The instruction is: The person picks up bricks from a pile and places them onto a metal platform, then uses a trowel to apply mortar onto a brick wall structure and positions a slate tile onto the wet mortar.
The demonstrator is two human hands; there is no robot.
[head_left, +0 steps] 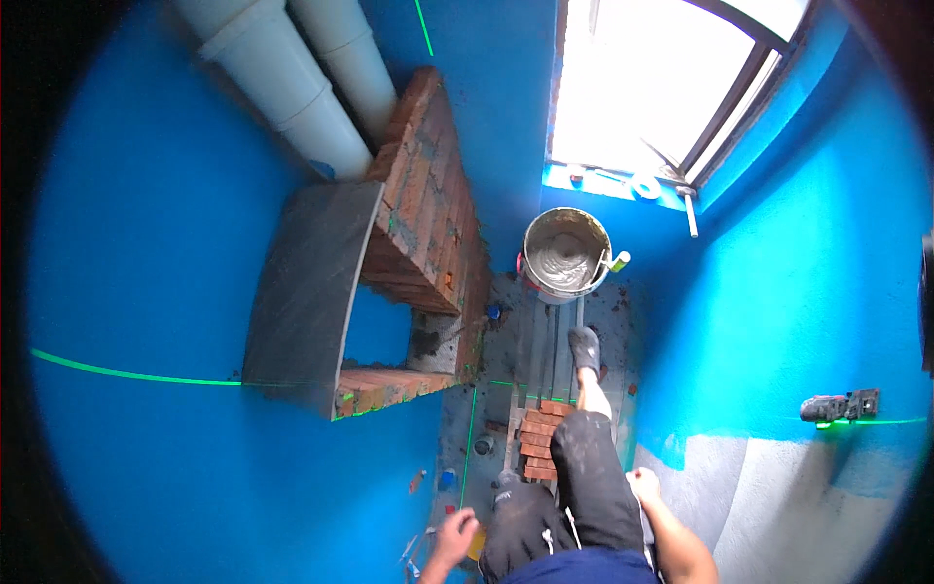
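My left hand [455, 534] hangs beside my left thigh, fingers loosely bent and apart, with nothing seen in it. Close by it, a yellow object [476, 545] partly shows next to my leg. My right hand [642, 483] is at my right thigh with its fingers curled in, and no object shows in it. Ahead of my foot stands a bucket [529, 243] of wet grey mortar [564, 261], a handled tool [619, 262] at its right rim. Stacked red bricks [538, 444] lie between my legs.
A brick box [428, 185] with a dark grey slab [309, 282] juts from the left wall beside thick white pipes [282, 92]. A bright window [652, 88] is at the far right. A laser-level-like device [839, 407] sits on the right wall. Small debris lies on the floor.
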